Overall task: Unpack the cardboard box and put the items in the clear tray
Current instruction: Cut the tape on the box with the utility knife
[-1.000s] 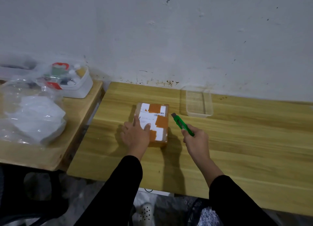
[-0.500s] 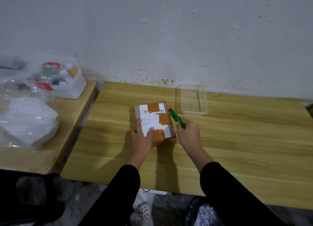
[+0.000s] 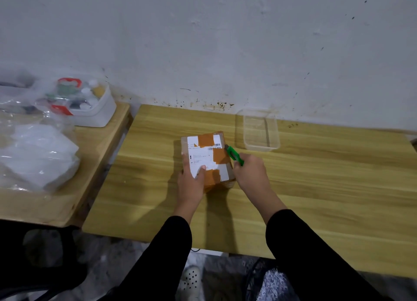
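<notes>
A small cardboard box with a white label and orange tape lies shut on the wooden table. My left hand presses on the box's near left corner, fingers spread over the label. A green utility knife is gripped in my right hand, its tip touching the box's right top edge. The clear tray stands empty behind and to the right of the box, near the wall.
A second wooden table adjoins on the left, carrying a white tub of small bottles and clear plastic bags with white material. The wall runs close behind both tables. A dark chair is at the lower left.
My right hand has brought the green knife leftwards from beside the box to its right top edge. The box has turned slightly under my left hand.
</notes>
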`<action>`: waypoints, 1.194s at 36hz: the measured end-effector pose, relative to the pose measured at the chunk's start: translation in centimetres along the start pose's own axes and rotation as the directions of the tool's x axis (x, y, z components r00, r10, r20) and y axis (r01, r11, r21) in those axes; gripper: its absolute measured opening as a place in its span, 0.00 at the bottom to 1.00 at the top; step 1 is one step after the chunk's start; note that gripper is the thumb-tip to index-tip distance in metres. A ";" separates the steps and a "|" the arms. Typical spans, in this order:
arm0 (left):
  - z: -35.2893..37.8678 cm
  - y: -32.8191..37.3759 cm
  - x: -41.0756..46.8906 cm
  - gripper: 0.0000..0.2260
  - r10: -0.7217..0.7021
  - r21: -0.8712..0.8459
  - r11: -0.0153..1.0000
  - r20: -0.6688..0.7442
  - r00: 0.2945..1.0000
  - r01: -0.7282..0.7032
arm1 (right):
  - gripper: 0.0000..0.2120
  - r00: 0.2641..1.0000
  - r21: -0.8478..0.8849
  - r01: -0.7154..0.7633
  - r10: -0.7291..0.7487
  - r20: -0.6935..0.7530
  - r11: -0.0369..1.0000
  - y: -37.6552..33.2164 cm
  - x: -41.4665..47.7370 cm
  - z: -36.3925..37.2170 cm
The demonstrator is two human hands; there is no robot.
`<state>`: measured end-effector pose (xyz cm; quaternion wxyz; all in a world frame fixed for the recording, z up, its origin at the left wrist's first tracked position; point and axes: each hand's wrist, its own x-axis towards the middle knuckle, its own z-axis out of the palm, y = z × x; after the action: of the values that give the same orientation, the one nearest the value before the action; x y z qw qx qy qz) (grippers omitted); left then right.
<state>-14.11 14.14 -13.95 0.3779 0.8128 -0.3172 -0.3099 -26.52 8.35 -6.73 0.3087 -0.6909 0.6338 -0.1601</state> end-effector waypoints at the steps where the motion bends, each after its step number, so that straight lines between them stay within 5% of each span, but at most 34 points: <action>1: 0.0 0.0 -0.1 0.31 -0.007 -0.007 1.000 -0.007 1.000 0.007 | 0.09 1.000 -0.012 0.005 -0.005 0.003 1.000 0.1 -0.2 -0.1; 18: 0.0 1.3 -0.9 0.30 -0.062 0.011 0.998 -0.071 0.996 0.063 | 0.12 0.999 0.042 0.027 -0.026 -0.025 0.999 3.8 -5.4 -1.1; 23: -0.8 2.2 -0.8 0.29 0.089 0.158 0.985 -0.107 0.990 -0.071 | 0.13 0.993 0.216 0.011 0.014 -0.114 0.976 3.8 -5.0 -2.1; 28: -1.9 3.3 1.3 0.32 0.243 0.484 0.840 0.072 0.967 -0.247 | 0.13 0.991 0.283 -0.002 0.041 -0.131 0.959 2.7 -2.9 -2.1; 36: -2.8 5.1 7.3 0.28 0.340 0.610 0.544 0.467 0.816 -0.576 | 0.13 0.988 0.353 -0.054 0.102 -0.118 0.934 1.8 0.0 -1.0; 39: -3.1 4.8 8.9 0.28 0.314 0.654 0.477 0.498 0.808 -0.588 | 0.13 0.987 0.356 -0.060 0.109 -0.119 0.933 1.8 1.1 -0.7; 43: -3.2 4.4 9.5 0.28 0.254 0.734 0.506 0.375 0.891 -0.453 | 0.14 0.984 0.367 -0.059 0.116 -0.135 0.928 1.4 2.0 -0.5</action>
<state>-7.20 6.06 -11.21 -0.0137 0.7713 -0.6218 -0.1349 -27.63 6.26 -7.55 0.3872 -0.5787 0.6459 -0.3130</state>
